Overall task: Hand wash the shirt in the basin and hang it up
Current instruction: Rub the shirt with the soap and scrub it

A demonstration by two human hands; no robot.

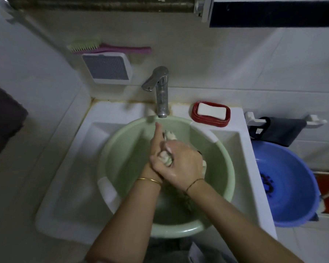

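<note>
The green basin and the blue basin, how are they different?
The green basin sits in the white sink under the tap; the blue basin stands lower down, to the right of the sink. Both hands, left hand and right hand, scrub the shirt in the green basin; the blue basin holds only something small and dark. Both are round plastic tubs.

Basin (224, 179) set in sink (65, 186) below tap (162, 95), soap dish (210, 114) right of tap, tub (292, 186) right of sink.
</note>
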